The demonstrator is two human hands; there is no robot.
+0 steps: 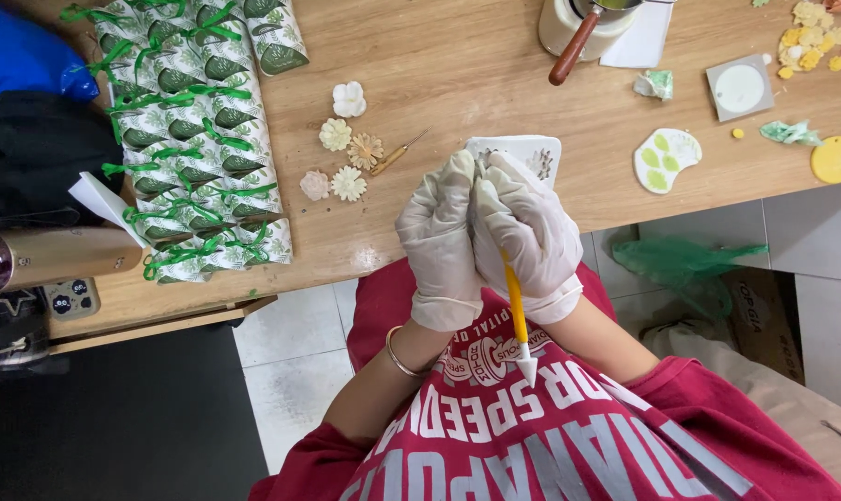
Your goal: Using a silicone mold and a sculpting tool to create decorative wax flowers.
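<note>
Far left: a blue bag (21,51) over dark cloth, a brass-coloured tube (58,258) with a purple end lying at the table edge. Next to it, rows of small green-and-white leaf-print gift boxes (193,139) tied with green ribbon, packed tight on the wooden table (458,74).

Centre-left: five small cream flowers (342,148) loose on the wood, a thin pointed tool (394,154) lying just beside them.

Centre: left hand (439,241), white glove, fingers curled closed, pressed against the right hand. Something small is pinched between the two sets of fingertips, but it is hidden, cannot tell what. A gold bangle sits on the left wrist.

Right hand (527,237), white glove, closed around a yellow-handled tool (516,311); its white pointed end sticks out below the hand toward the red shirt. Working end is buried at the fingertips.

Just behind both hands: a white mould (532,153) with flower shapes, resting on the table, partly covered by the fingers.

Right: a white jar (578,28) with a wooden-handled tool across it, a white palette (666,158) with green dabs, a grey square tile (739,88), a yellow disc (835,160), a cluster of yellow flowers (810,42) at the far corner. Green plastic bag (690,264) on the floor below.
</note>
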